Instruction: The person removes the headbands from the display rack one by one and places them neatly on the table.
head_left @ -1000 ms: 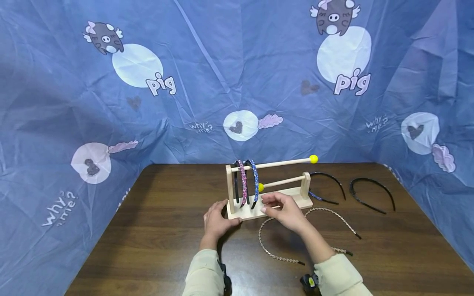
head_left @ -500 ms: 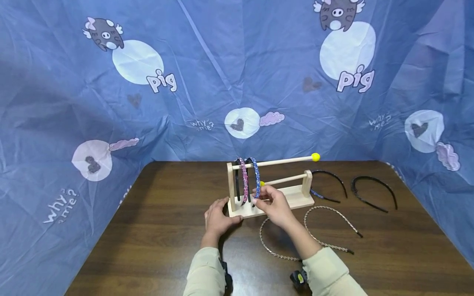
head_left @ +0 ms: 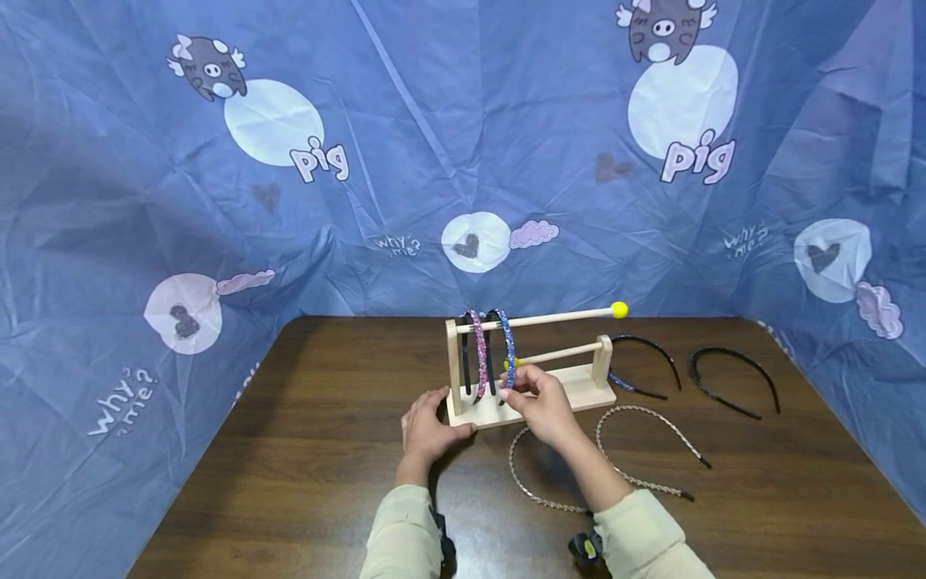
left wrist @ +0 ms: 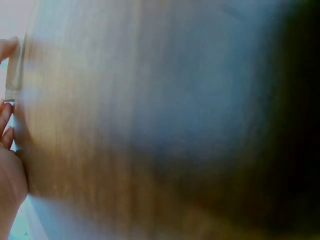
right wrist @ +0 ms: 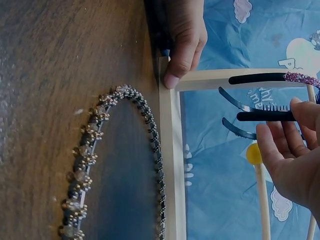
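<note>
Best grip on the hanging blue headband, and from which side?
Blue headband: likely the front leg's lower part, from the right. It arches over the top rod, leaving that leg hanging below; the pink headband sits close on its left.

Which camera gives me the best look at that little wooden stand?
The head view: it shows the wooden stand nearly whole, with both posts and rods; the right hand covers part of its base. The right wrist view is closer but cuts it off; the left wrist shows only a sliver.
</note>
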`<control>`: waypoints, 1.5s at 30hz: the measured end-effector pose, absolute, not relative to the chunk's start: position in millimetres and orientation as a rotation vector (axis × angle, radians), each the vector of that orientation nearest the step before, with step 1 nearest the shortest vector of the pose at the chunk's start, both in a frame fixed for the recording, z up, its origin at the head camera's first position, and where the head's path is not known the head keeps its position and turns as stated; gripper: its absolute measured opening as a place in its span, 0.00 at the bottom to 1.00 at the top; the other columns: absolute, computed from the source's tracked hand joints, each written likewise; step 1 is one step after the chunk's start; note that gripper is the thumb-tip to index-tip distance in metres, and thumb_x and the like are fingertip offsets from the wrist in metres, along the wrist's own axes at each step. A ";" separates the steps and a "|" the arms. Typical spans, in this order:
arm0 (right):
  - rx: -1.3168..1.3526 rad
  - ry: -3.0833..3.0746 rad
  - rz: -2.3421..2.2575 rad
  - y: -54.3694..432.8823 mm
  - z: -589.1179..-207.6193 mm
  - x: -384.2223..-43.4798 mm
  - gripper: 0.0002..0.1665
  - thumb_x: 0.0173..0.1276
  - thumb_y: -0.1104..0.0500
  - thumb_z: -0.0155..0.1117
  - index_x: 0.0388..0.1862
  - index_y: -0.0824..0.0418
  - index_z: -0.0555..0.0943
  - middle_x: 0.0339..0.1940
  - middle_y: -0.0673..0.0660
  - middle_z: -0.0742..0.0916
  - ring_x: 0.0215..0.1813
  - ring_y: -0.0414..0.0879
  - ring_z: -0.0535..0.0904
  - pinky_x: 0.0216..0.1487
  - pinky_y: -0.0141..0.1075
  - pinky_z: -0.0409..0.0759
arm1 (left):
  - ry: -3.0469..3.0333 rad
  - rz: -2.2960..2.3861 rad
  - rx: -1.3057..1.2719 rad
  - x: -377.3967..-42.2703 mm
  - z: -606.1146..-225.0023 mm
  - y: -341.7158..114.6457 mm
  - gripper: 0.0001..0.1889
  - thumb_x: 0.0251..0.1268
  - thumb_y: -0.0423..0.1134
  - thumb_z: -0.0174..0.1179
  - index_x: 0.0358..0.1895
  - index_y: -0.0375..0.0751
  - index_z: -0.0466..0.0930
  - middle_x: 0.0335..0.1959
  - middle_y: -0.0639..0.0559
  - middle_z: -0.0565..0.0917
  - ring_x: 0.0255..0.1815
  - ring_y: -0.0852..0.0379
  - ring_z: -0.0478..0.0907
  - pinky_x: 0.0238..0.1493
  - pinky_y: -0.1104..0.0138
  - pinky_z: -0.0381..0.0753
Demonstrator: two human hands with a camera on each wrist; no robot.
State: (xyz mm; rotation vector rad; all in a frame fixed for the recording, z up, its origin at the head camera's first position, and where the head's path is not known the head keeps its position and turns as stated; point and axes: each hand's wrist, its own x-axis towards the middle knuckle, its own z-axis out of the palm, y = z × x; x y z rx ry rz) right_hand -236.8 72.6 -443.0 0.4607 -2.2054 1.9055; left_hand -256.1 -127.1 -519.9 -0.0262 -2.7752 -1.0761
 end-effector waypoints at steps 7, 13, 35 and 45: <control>0.340 -2.130 1.912 71.6 -439.6 -230.9 0.10 0.54 0.76 0.64 0.33 0.71 0.74 0.31 0.65 0.83 0.34 0.48 0.79 0.38 0.31 0.77 | -2.768 -1.077 -0.032 -255.5 -520.0 -126.0 0.45 0.31 0.53 0.74 0.61 0.40 0.72 0.59 0.41 0.73 0.63 0.44 0.63 0.62 0.49 0.54; 0.321 -2.087 1.892 72.6 -414.8 -217.6 0.10 0.54 0.78 0.63 0.35 0.76 0.73 0.30 0.68 0.80 0.32 0.48 0.77 0.31 0.27 0.77 | -2.770 -1.074 -0.030 -255.3 -521.4 -124.9 0.45 0.30 0.54 0.74 0.61 0.40 0.73 0.58 0.42 0.74 0.63 0.45 0.64 0.61 0.50 0.55; 0.365 -1.859 1.889 89.2 -403.9 -233.8 0.11 0.55 0.81 0.60 0.38 0.81 0.72 0.34 0.78 0.80 0.34 0.45 0.78 0.36 0.25 0.76 | -2.776 -1.053 -0.027 -254.6 -519.4 -123.9 0.45 0.30 0.54 0.73 0.61 0.41 0.73 0.58 0.43 0.74 0.62 0.46 0.64 0.61 0.51 0.56; 0.364 -1.757 1.872 98.8 -393.1 -233.8 0.12 0.54 0.82 0.58 0.38 0.82 0.71 0.34 0.79 0.79 0.34 0.40 0.78 0.37 0.26 0.76 | -2.779 -1.059 -0.004 -256.1 -520.8 -125.7 0.45 0.31 0.55 0.73 0.61 0.41 0.72 0.59 0.43 0.74 0.63 0.47 0.63 0.61 0.51 0.54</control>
